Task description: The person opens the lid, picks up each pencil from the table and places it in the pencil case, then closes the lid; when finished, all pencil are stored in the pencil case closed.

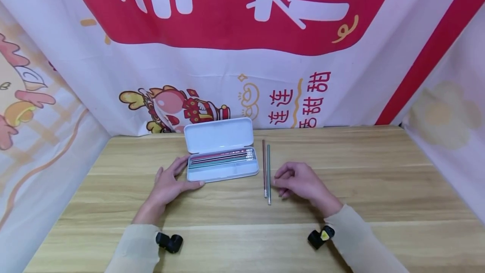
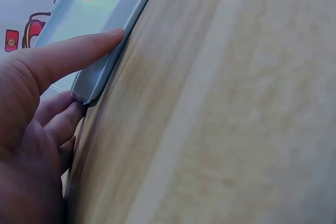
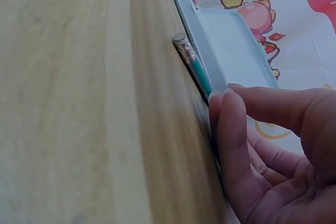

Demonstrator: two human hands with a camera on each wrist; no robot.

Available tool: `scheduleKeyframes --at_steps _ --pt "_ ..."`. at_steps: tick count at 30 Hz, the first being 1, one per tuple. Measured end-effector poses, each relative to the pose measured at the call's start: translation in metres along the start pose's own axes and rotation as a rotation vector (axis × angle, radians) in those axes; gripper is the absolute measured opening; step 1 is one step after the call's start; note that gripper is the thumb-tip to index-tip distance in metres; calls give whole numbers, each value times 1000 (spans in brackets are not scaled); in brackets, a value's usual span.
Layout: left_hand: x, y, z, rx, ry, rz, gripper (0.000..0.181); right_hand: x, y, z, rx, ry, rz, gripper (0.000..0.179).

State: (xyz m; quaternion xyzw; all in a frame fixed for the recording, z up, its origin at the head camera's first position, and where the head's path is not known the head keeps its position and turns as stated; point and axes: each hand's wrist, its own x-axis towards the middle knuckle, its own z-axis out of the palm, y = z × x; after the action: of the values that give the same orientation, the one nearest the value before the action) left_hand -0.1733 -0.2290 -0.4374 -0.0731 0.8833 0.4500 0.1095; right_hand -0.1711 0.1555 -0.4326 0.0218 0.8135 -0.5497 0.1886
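Note:
My left hand (image 1: 169, 184) holds the left end of a pale blue pencil case (image 1: 212, 175), thumb along its front edge and fingers at its left side. The lid (image 1: 219, 135) stands up at the back. Inside lie several pencils (image 1: 219, 157), eraser ends to the right. Right of the case, a dark red pencil (image 1: 264, 167) and a green pencil (image 1: 269, 172) lie side by side on the table. My right hand (image 1: 301, 180) is bent beside the green pencil, fingertips right at its shaft. In the right wrist view, thumb and forefinger hide part of that green pencil (image 3: 198, 73).
The wooden table (image 1: 235, 243) extends in front of the case and to both sides. Behind it hangs a printed cloth (image 1: 212, 70) in white and red, close to the raised lid. A small black camera (image 1: 169, 242) sits on the left wrist.

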Motion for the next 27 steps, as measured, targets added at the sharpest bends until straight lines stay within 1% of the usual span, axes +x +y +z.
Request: scheduleKeyframes --at_steps 7,11,18,27 --pt "1 1 0 6 3 5 111 -3 -3 4 -76 4 -42 28" --pt "1 1 -1 9 2 4 111 -3 -4 6 -120 20 -45 28" --pt "0 2 -1 9 -2 -1 111 -4 -9 6 -154 19 -25 23" --pt "-1 0 0 -1 -2 7 111 -11 -6 -9 -314 74 33 9"
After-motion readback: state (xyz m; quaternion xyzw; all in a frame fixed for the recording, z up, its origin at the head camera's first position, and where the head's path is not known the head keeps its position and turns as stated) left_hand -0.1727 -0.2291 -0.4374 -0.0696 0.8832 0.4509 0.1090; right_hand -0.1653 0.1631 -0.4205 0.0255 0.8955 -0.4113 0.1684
